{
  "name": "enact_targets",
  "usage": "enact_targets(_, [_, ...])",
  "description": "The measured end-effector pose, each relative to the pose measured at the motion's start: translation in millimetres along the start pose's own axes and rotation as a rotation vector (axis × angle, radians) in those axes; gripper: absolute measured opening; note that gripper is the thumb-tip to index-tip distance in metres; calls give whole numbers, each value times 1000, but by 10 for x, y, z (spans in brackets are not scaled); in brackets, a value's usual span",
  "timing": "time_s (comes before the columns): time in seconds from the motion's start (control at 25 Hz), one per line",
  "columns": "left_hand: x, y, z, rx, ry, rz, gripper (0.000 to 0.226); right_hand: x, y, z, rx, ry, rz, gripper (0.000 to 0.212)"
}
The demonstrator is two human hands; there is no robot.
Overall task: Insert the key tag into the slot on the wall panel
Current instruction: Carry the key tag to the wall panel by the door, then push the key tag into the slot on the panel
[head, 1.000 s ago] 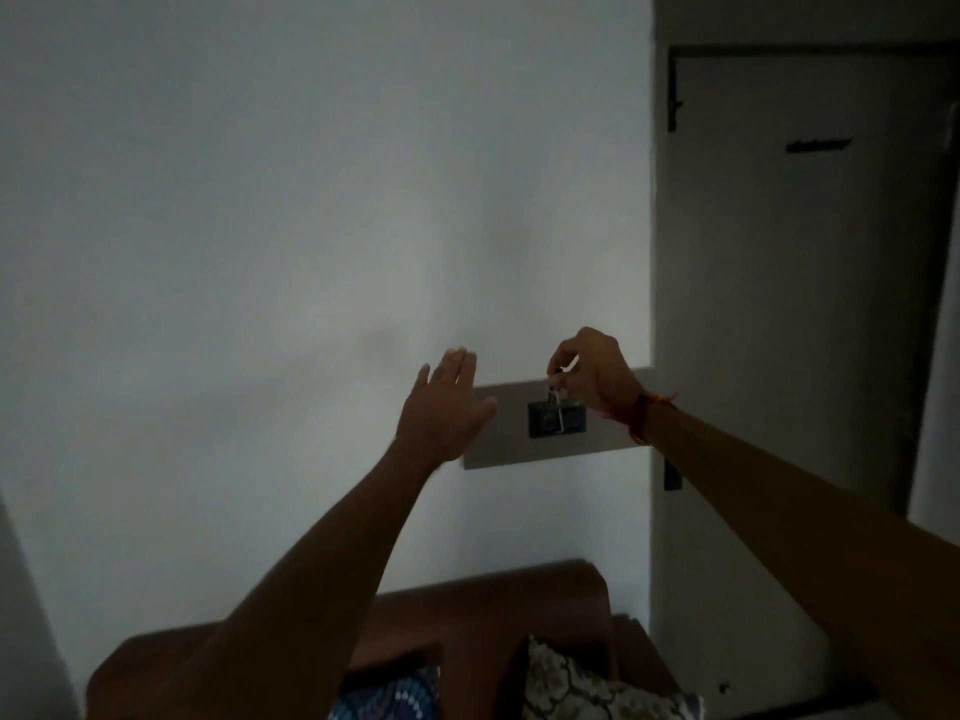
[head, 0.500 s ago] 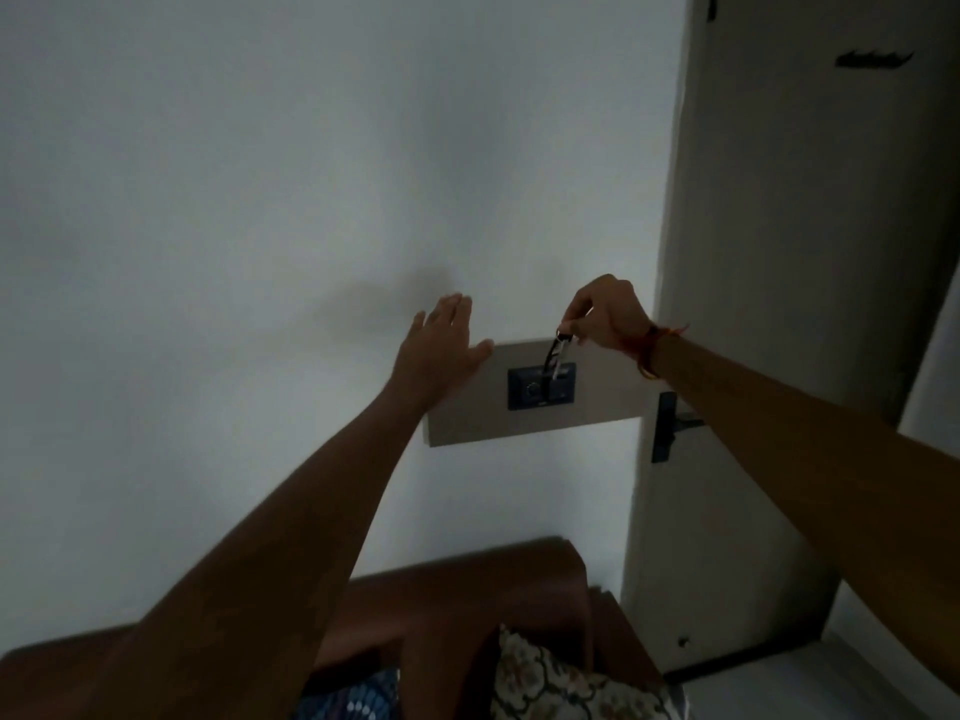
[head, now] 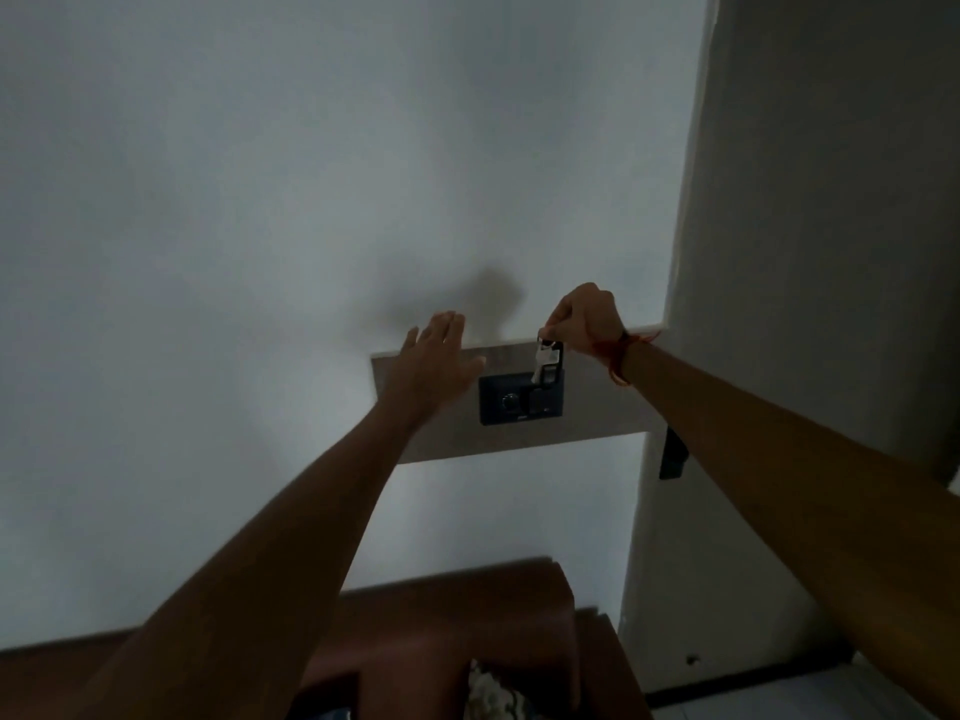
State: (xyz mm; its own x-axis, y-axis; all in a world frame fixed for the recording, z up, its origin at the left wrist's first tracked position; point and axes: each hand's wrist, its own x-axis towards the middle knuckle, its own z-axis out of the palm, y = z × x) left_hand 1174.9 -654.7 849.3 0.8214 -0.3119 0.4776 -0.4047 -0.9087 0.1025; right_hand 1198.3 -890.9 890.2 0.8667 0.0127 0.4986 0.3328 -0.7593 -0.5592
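A dark switch plate (head: pixel 506 402) sits on a pale wooden wall panel (head: pixel 597 407) in a dim room. My right hand (head: pixel 584 324) pinches a key tag (head: pixel 546 362) with a pale key, which hangs straight down over the plate's top right corner, where a slot seems to be. I cannot tell whether the tag's lower end is inside the slot. My left hand (head: pixel 434 361) lies flat with its fingers spread against the panel's left part, beside the plate.
A door (head: pixel 810 252) with a dark handle (head: pixel 672 457) stands right of the panel. Below is a brown sofa (head: pixel 467 615) with a patterned cushion (head: pixel 488 693). White wall fills the left and top.
The view has drawn nearer to the panel. My right hand has lifted the tag and now holds it upright over the plate's top right corner. My left hand stays on the panel.
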Motion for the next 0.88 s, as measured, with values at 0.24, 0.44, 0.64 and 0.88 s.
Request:
enact_targets(0.24, [234, 188, 594, 21, -27, -96, 76, 407, 557, 313, 90, -37, 3, 19])
enact_targets(0.44, [259, 169, 776, 99, 15, -161, 80, 580, 701, 493, 145, -59, -46, 14])
enact_targets(0.64, [314, 127, 802, 174, 46, -181, 82, 590, 835, 605, 154, -110, -99, 16])
enact_targets(0.88, [405, 218, 894, 191, 82, -151, 81, 555, 959, 690, 137, -41, -133, 22])
